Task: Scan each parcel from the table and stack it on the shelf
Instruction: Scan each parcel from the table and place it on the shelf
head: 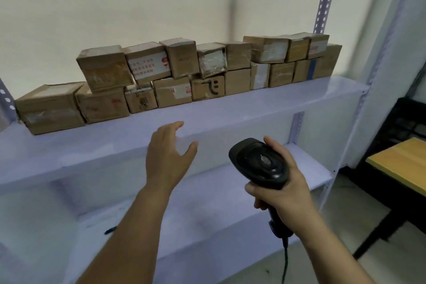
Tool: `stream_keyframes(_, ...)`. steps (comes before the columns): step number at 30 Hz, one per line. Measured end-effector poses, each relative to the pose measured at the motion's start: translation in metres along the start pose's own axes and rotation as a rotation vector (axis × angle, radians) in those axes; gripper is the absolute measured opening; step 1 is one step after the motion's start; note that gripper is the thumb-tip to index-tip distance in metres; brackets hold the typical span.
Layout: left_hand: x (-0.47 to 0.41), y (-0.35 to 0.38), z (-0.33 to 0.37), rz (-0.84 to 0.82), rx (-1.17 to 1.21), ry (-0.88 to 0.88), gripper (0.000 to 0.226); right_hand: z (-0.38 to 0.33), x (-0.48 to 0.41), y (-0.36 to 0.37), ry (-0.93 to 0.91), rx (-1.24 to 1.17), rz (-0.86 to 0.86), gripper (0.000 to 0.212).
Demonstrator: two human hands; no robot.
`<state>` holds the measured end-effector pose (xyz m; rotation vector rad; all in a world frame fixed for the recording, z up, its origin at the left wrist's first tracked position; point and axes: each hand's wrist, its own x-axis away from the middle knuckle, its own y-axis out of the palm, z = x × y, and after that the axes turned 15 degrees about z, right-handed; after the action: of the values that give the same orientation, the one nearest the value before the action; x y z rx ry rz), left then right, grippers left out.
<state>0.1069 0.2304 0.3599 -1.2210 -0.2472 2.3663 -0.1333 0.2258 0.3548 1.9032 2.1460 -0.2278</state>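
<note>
While you face the shelf [253, 108], the parcels [175, 76] sit along its far side against the wall. They are brown cardboard boxes in two tiers, running from the left post to the right one. The leftmost parcel [50, 108] stands at single height, and the upper tier begins over the second box.

Low on the left, a small dark object [110, 230] lies on the lower shelf [207, 191] — too blurred to name.

Your left hand [167, 159] is raised before the shelf's near edge, below the boxes. Its fingers are straight and spread with the thumb out wide, and it holds nothing. You cannot tell whether the fingertips touch the edge.

Just right of it, your right hand [285, 191] has its fingers curled round the handle of the black scanner [260, 161], whose head tilts up toward the shelf. The cable [285, 258] hangs from the handle's base.

At the far right stands a corner of the wooden-topped table [401, 166] — black legs beneath it, well apart from both hands.
</note>
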Motion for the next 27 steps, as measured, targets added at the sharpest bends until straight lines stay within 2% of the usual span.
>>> stream_keyframes(3,0.05,0.031,0.032,-0.099,0.022,-0.089,0.055,0.005,0.018,-0.043,0.021,0.016,0.049,0.09)
stream_keyframes(7,0.102,0.07,0.079,-0.224,0.06,-0.088,0.058,0.006,0.041,-0.105,0.055,0.046,0.131,0.089)
stream_keyframes(19,0.205,0.174,0.253,-0.412,0.251,0.037,0.058,-0.001,0.092,-0.292,0.06,0.145,0.414,0.089)
stream_keyframes(27,0.259,0.227,0.328,-0.568,0.344,0.176,0.061,0.001,0.111,-0.372,0.073,0.209,0.602,0.089)
